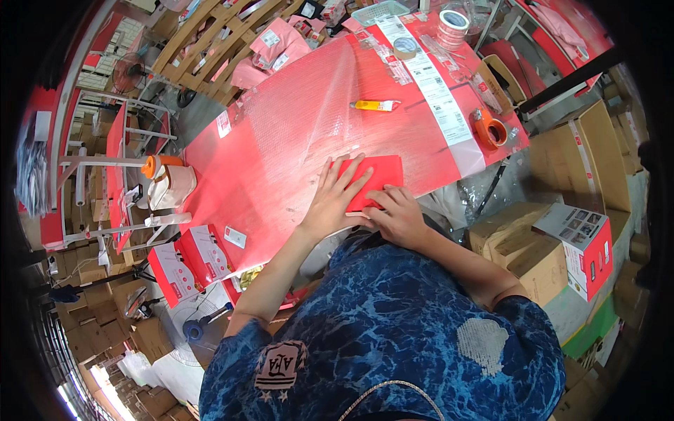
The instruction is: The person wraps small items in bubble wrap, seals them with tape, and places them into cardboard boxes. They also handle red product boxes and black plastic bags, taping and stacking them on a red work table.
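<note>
A flat red rectangular item, maybe a folded sheet or flat box, lies at the near edge of the red table. Across its left part my left hand is spread palm down, the thumb pointing along its near edge. My right hand touches the item's near right part with curled fingers; its thumb is hidden, so its grip is unclear. Beyond the hands, a yellow utility knife rests on the tabletop. A strip of printed white labels runs down the right side, with an orange tape dispenser beside it.
Clear bubble wrap covers the table's left part. Tape rolls stand at the far end. An orange-lidded jug and red-and-white boxes are at the left edge. Cardboard cartons crowd the right; a wooden pallet lies beyond.
</note>
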{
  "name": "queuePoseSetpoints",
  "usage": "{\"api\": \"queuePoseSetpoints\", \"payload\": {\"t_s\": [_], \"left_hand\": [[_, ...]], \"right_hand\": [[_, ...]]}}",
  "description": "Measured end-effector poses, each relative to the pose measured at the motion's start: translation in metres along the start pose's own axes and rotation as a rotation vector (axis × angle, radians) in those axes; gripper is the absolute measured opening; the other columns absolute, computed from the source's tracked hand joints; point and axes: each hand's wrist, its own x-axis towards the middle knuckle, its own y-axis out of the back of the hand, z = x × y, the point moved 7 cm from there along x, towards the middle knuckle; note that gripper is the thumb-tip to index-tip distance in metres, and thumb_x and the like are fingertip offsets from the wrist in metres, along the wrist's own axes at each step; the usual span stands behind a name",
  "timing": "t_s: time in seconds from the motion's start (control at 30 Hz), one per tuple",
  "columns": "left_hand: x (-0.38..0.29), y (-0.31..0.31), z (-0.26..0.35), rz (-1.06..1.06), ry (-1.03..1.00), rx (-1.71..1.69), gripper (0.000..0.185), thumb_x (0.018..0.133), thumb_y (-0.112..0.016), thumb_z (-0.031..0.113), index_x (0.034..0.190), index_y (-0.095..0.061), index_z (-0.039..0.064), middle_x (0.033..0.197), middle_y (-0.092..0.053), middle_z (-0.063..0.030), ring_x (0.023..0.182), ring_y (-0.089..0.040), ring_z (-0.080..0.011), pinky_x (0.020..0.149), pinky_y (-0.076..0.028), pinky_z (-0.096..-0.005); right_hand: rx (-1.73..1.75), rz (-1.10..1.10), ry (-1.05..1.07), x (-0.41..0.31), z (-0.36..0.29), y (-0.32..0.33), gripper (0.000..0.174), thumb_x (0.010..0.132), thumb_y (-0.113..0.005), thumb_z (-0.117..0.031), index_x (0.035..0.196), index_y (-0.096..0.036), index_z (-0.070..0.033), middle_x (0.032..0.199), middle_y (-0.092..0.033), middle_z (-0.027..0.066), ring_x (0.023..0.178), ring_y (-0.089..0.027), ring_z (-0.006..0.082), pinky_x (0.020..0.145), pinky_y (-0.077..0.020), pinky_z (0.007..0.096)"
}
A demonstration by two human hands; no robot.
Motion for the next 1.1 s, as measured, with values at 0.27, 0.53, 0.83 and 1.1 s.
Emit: {"api": "queuePoseSetpoints", "payload": {"t_s": [0.27, 0.53, 0.83, 1.1], "left_hand": [[-0.014, 0.004, -0.014, -0.024, -0.021, 0.004, 0.09, 0.079, -0.094, 0.048, 0.159, -0.063, 0.019, 0.176, -0.047, -0.0086, 0.165, -0.033, -0.0486, 0.136, -0.022, -0.0684], [0.007, 0.052, 0.014, 0.005, 0.206, -0.137, 0.07, 0.09, -0.088, 0.033, 0.154, -0.067, 0.013, 0.163, -0.063, -0.0096, 0.159, -0.046, -0.0421, 0.134, -0.032, -0.0604], [0.01, 0.01, 0.016, 0.14, 0.953, -1.245, 0.052, 0.125, -0.043, 0.036, 0.139, -0.069, -0.006, 0.128, -0.077, -0.0165, 0.115, -0.073, -0.0203, 0.105, -0.058, -0.0374], [-0.049, 0.068, -0.026, 0.587, 0.753, -0.734, 0.018, 0.116, -0.064, 0.019, 0.111, -0.072, 0.004, 0.102, -0.076, -0.0069, 0.095, -0.071, -0.0125, 0.088, -0.06, -0.0375]], "right_hand": [[-0.232, 0.549, -0.567, -0.051, 0.206, 0.118, 0.041, 0.096, -0.084, -0.024, 0.127, -0.069, -0.001, 0.119, -0.069, 0.022, 0.116, -0.066, 0.0421, 0.099, -0.052, 0.053], [-0.686, -0.032, -0.638, -0.111, 0.352, 0.122, 0.034, 0.097, -0.082, -0.034, 0.115, -0.076, -0.006, 0.099, -0.078, 0.0153, 0.103, -0.072, 0.038, 0.099, -0.05, 0.0587], [0.364, -0.186, -0.098, 0.031, 0.098, 0.124, 0.051, 0.096, -0.083, -0.029, 0.142, -0.07, -0.011, 0.114, -0.076, 0.0142, 0.089, -0.077, 0.0323, 0.078, -0.0631, 0.0441], [0.34, -0.148, 0.236, 0.028, 0.081, 0.123, 0.068, 0.088, -0.089, -0.032, 0.153, -0.071, -0.036, 0.106, -0.069, 0.0047, 0.069, -0.07, 0.0146, 0.057, -0.0588, 0.0298]]}}
